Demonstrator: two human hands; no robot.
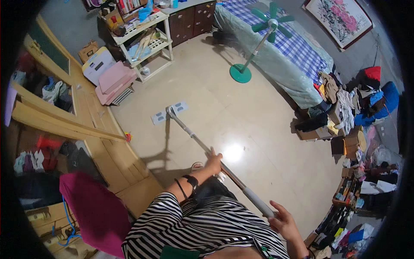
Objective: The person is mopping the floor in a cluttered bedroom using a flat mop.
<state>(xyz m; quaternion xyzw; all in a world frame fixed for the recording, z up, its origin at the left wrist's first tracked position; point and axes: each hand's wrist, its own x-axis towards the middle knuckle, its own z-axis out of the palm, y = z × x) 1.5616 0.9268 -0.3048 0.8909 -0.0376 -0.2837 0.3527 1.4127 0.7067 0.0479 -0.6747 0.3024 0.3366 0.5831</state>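
Note:
A flat mop (pixel 201 141) slants across the view, from its head on the floor to the end of its handle by my right side. My left hand (pixel 213 164) wraps the metal pole about midway along. At the upper end, my right hand (pixel 284 221) holds the grey grip (pixel 257 201), its index finger extended away from the pole. The mop head (pixel 179 106), a whitish rectangular plate with grey patches, lies on the tiled floor (pixel 207 87); its underside is hidden. My feet show partly beneath my left forearm.
A green pedestal fan (pixel 241 73) stands beside the bed (pixel 281 73). Pink folding stools (pixel 114 81) and a cream shelf rack (pixel 147 42) line the upper left. A wooden cabinet (pixel 106 155) and magenta-covered chair (pixel 93 210) flank my left. Boxes and clothes (pixel 344 106) crowd the right.

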